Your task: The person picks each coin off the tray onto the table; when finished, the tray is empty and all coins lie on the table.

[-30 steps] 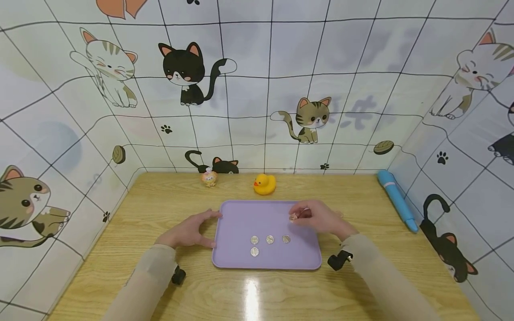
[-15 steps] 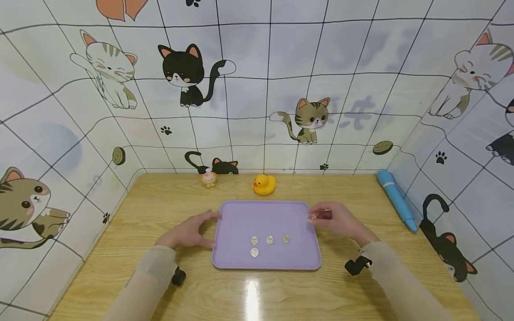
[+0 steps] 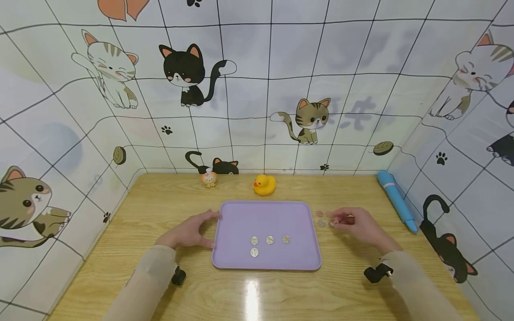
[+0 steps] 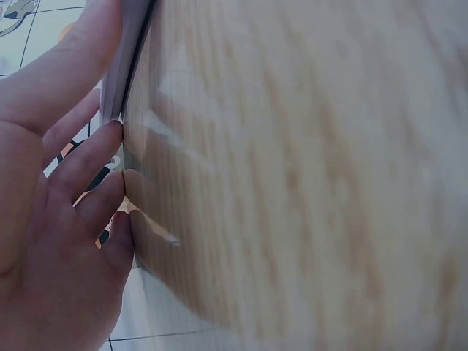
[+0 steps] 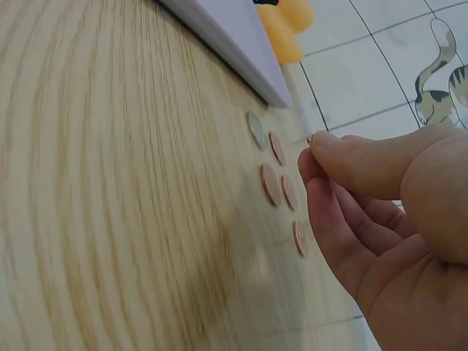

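Note:
A light purple tray (image 3: 257,218) lies on the wooden table. On it are several silver coins, three in a row and one silver coin (image 3: 254,253) below the leftmost. My left hand (image 3: 192,231) rests at the tray's left edge, thumb and fingers spread along the rim; the left wrist view shows its fingers (image 4: 88,161) extended. To the right of the tray, my right hand (image 3: 357,225) pinches a copper coin (image 5: 311,139) between thumb and index finger, just above the table. Beneath it lie several copper coins (image 5: 270,184) and a silver coin (image 5: 255,129).
Behind the tray stand a yellow rubber duck (image 3: 264,184) and a small orange figurine (image 3: 209,178). A blue pen-shaped object (image 3: 397,200) lies along the table's right side. Cat-printed wall covering surrounds the back and sides.
My right hand has moved right, from over the tray's right part to the coins beside it, still pinching. The left hand and the coins on the tray have stayed put.

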A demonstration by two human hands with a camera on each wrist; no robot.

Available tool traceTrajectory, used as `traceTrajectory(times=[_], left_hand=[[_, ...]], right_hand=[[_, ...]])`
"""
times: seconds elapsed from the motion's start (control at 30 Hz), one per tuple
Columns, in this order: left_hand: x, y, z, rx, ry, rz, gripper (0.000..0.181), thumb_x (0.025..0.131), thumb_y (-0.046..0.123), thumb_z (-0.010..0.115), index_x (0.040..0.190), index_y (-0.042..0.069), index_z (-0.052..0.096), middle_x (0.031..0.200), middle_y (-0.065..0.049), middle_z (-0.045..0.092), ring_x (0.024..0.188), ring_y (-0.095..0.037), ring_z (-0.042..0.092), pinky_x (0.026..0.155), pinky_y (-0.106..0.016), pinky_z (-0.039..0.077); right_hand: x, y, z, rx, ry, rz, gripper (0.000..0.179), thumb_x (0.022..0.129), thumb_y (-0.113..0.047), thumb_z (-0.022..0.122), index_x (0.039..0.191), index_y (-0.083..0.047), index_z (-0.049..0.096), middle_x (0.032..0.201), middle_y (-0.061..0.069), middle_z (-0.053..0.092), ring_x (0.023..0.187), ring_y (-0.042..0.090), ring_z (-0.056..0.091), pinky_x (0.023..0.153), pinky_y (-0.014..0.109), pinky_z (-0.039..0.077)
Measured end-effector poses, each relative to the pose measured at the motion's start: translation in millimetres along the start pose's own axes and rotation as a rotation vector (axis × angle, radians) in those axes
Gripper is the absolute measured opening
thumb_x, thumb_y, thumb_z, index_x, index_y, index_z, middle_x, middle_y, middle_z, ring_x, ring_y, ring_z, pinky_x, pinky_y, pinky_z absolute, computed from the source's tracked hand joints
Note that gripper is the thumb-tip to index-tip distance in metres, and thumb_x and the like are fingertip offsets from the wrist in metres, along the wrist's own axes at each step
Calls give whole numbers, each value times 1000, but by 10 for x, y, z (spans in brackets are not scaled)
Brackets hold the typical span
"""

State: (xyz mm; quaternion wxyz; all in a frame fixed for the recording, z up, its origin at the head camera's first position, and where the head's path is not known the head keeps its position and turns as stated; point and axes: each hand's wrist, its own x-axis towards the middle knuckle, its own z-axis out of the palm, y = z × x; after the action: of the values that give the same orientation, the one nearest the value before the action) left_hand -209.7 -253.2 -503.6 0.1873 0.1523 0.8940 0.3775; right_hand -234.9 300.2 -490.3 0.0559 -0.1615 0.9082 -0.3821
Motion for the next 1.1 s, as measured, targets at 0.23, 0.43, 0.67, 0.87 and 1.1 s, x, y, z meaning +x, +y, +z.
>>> traceTrajectory(times=[0.23,0.43,0.67,0.87,1.1], left_hand=[[3,-7,3,-11,-1,1,94,75,36,96,156,26,50,174,-19,19,161,-44,14,127,-66,14],[12,-22,6,-13,-2,-4,95,73,38,97,156,28,51,174,-17,21,161,-42,15,127,-66,15],[9,-26,5,-21,4,-3,96,72,39,97,155,29,51,174,-16,23,161,-41,16,127,-65,16],[7,-29,13,-20,-3,-6,96,72,41,97,155,29,51,174,-16,21,161,-42,15,127,-65,15],[11,-38,5,1,-2,7,95,74,39,96,157,26,49,173,-17,23,161,-42,15,127,-65,15]], right_hand=[[-76,184,-104,-59,55,14,27,94,-10,79,120,-3,75,99,3,71,90,13,65,81,22,59],[-133,234,-139,-79,50,30,24,95,-6,77,118,0,73,99,4,71,91,17,68,76,24,60],[-136,247,-89,-128,42,10,23,93,-3,78,115,2,74,97,4,73,89,16,68,76,27,59],[-120,251,-51,-204,38,-4,24,93,-6,79,115,1,75,95,0,72,86,15,66,75,30,57],[-98,256,-25,-230,38,8,21,96,-14,78,113,-2,76,94,-1,73,82,12,63,72,28,55]])
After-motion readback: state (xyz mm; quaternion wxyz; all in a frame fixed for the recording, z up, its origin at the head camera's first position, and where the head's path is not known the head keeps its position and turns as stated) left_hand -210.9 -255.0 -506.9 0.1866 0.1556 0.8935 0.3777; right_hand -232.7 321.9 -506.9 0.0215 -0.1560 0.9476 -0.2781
